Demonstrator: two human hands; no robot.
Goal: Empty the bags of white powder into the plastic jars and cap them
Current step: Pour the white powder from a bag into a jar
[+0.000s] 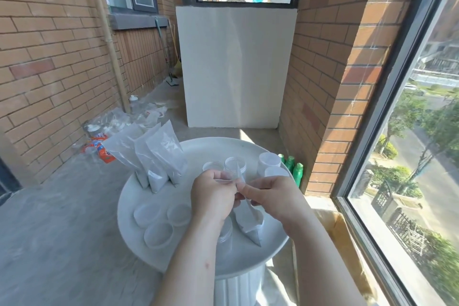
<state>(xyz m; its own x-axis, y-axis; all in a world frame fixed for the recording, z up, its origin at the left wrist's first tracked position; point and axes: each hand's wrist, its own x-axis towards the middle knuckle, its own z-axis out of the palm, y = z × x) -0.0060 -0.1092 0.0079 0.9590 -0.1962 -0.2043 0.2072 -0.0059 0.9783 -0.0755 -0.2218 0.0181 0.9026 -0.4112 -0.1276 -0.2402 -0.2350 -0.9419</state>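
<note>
**Both hands pinched the top of one powder bag over the round table**

Head view: The left hand and the right hand met above the middle of the white round table. Each had its fingers curled and pinched the clear upper part of the held bag, which hung between them with its white powder settled in the lower end, just above the tabletop. A clear jar stood under the left wrist, partly hidden, touching or just beside the bag's bottom; which could not be told.

Three more bags stood upright in a row at the table's far left edge, with powder in their bases. Behind the hands stood two open jars, and to their right two jars with white tops; whether those were capped or filled could not be told. Three lids lay flat at the near left of the table.

Green bottles stood on the floor by the brick wall, beyond the table's right side.
</note>
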